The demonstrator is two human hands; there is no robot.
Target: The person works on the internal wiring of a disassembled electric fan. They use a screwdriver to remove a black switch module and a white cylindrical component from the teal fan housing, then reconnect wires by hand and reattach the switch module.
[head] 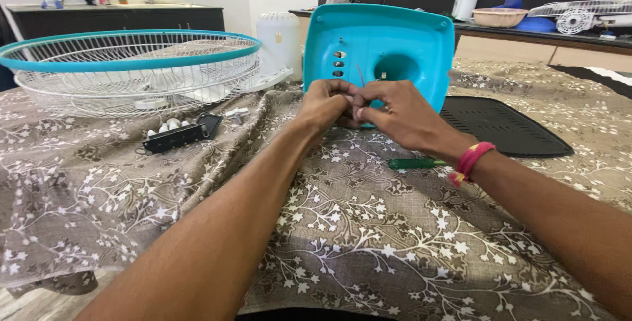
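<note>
Floral cloth (368, 242) covers table. Left hand (326, 105) and right hand (395, 115) meet, pinching something small, hidden. Behind them, teal base (388, 44) stands tilted: looks light, stiff, slick plastic; grip edges. Beyond, 1 fan grille (131, 64).

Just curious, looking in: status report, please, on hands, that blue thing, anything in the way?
Both hands, left and right, pinching something small, hidden by fingers. Turquoise fan base propped upright behind. Green screwdriver beside right wrist.

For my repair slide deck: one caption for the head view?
Both hands pinch at a turquoise fan base upright on patterned cloth, screwdriver nearby.
</note>
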